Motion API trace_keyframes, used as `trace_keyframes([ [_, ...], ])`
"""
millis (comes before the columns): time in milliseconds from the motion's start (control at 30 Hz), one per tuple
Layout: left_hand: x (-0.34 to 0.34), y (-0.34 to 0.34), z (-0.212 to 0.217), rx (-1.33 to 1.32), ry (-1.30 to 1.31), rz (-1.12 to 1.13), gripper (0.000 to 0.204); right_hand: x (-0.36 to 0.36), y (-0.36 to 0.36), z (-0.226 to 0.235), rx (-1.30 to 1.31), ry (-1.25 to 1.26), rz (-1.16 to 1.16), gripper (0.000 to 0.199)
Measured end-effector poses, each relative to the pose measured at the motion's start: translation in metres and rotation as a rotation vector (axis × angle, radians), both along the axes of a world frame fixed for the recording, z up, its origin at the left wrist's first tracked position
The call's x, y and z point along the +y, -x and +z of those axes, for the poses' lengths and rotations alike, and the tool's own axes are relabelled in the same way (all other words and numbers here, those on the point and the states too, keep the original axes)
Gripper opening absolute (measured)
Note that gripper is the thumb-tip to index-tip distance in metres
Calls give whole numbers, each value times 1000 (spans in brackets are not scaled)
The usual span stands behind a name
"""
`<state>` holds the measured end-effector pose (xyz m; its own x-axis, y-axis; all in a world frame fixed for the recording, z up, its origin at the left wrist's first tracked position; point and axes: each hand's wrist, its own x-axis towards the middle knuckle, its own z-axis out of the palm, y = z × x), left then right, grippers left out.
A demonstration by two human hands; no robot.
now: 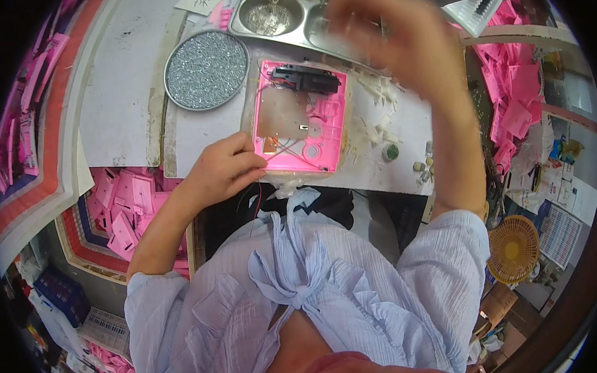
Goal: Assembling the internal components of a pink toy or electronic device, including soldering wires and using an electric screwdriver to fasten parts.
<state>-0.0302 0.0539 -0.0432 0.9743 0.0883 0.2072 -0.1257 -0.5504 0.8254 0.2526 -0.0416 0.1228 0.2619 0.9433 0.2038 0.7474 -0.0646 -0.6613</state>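
Note:
A pink plastic housing (pixel 341 128) lies on the bench in front of me, its inner side up. A black mechanism (pixel 305 79) sits across its far end. Beneath that is a brownish, blurred patch (pixel 283 114), and thin wires (pixel 285 147) run near the front. My left hand (pixel 226 166) pinches the near left corner of the housing, with fingers closed; a thin red wire hangs below them. My right hand (pixel 387 39) is raised over the metal tray (pixel 303 34), smeared by motion, so its fingers and anything in them cannot be made out.
A round dish of small silvery screws (pixel 207 69) stands left of the housing. Small white pieces (pixel 378 93) and a little green-topped pot (pixel 390 152) lie to the right. Pink parts fill bins (pixel 129 200) at left and right (pixel 518 103). A yellow basket (pixel 513 249) sits lower right.

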Motion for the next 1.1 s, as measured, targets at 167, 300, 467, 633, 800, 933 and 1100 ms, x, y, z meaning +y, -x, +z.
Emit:
trace_keyframes([
  [167, -1, -1, 4, 7, 7, 6, 15, -83, 41, -94, 25, 223, 341, 15],
  [300, -2, -1, 5, 26, 0, 17, 16, -94, 45, -116, -98, 11, 262, 17],
  [467, -5, 0, 6, 18, -7, 37, 17, -109, 57, -136, -179, -102, 216, 20],
  [633, -5, 0, 3, 44, -21, 34, 25, -117, 55, -143, -184, -195, 187, 22],
  [800, -1, 1, 19, 137, -82, -29, 27, -130, 4, -132, -222, -78, -137, 20],
  [933, 11, -20, 57, 228, -113, -154, 24, -130, -27, -141, -630, 274, -395, 15],
  [1100, 42, -109, 80, 87, -247, -130, 16, -134, -24, -129, -477, 17, -323, 11],
])
